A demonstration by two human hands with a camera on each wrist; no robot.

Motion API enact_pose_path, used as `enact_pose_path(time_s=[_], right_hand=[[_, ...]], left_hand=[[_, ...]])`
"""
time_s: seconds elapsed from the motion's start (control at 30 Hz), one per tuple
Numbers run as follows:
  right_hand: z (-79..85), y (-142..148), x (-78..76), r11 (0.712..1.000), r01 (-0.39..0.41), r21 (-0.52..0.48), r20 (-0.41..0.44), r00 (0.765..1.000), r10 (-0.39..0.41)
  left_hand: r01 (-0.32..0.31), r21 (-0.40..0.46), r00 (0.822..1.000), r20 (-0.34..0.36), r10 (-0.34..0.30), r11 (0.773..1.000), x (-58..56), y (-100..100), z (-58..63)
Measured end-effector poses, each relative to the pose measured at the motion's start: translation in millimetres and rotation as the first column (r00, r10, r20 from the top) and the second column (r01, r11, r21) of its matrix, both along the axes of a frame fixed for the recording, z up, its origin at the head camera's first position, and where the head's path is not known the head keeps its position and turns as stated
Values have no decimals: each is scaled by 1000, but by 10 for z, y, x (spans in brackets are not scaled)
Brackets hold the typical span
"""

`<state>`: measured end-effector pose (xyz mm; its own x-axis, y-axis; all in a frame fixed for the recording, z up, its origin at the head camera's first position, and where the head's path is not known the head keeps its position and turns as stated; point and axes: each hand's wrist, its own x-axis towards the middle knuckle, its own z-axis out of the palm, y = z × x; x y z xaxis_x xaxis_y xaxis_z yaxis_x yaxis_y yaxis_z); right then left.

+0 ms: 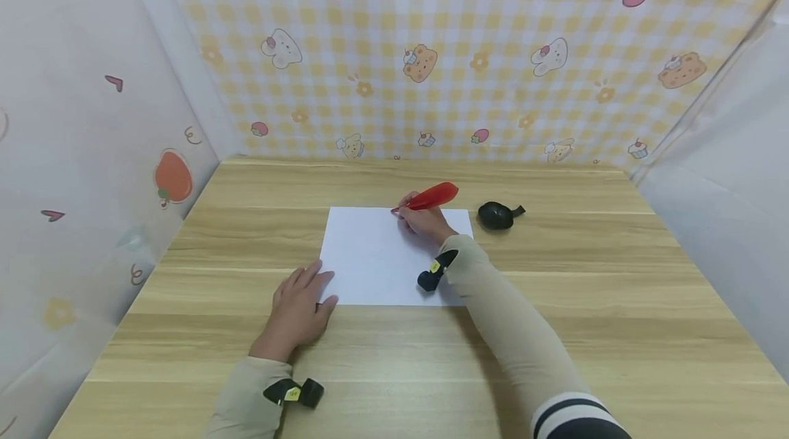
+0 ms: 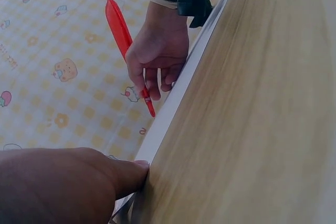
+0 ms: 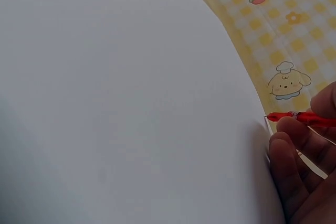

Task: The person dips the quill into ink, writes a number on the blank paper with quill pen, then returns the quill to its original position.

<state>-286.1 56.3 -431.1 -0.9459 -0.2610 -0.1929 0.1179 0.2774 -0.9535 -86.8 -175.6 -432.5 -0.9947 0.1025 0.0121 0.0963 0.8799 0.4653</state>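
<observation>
A white sheet of paper (image 1: 370,257) lies flat on the table. My right hand (image 1: 427,221) pinches a red feather-shaped pen (image 1: 436,196) between thumb and fingers. In the right wrist view the pen's tip (image 3: 272,117) is at the far edge of the sheet; whether it touches the paper I cannot tell. The feather end leans up and to the right. My left hand (image 1: 300,309) rests at the sheet's near left corner, fingers spread. In the left wrist view its thumb (image 2: 128,177) lies on the paper's edge.
A black rounded object (image 1: 496,216) with a short stub sits just right of the sheet. The wood-grain table (image 1: 555,268) meets a yellow checked cloth backdrop (image 1: 370,103) behind. White cloth walls stand at both sides. Each wrist carries a strapped black camera.
</observation>
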Motion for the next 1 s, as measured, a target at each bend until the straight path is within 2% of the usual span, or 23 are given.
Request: enact_pose_path(time_s=[0.33,0.77,1.0], right_hand=[[-9,32,-8,1000,-11,4,5,1000,11],[9,19,17,998,-44,-33,-10,999,44],[13,38,3,999,-40,15,-2,999,40]], left_hand=[[0,-11,999,43,0,1000,-26,-2,-25],[-11,-33,998,53,13,999,-17,-13,10],[15,-43,999,44,-13,999,-13,-10,17]])
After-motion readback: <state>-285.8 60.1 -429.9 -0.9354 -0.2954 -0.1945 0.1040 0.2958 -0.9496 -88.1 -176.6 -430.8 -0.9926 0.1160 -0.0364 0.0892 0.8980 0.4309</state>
